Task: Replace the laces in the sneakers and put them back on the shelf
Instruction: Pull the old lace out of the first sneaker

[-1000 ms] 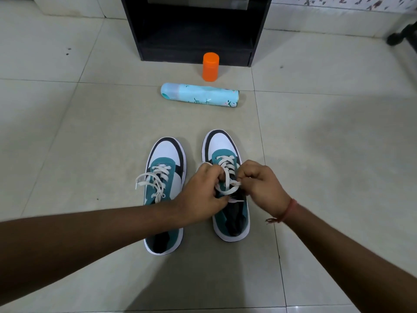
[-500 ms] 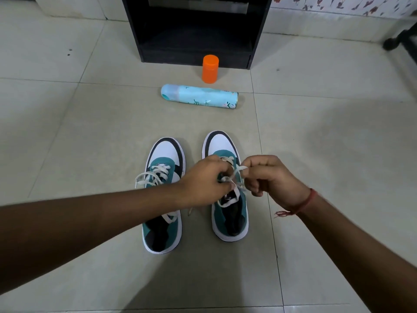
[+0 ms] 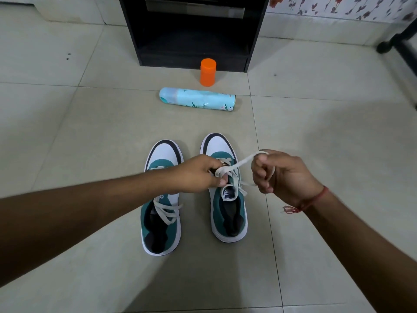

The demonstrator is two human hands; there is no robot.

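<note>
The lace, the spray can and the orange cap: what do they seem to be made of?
Lace: flat woven fabric, matte, bends limply between the hands. Spray can: probably printed metal, smooth with a soft sheen. Orange cap: likely plastic, uniform glossy colour.

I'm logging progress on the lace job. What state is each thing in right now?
Right sneaker: on floor, lace pulled out sideways.
Left sneaker: on floor, laced, untouched.
Left hand: pinches lace at the eyelets.
Right hand: grips the lace.
Spray can: lying down.
Orange cap: upright.
</note>
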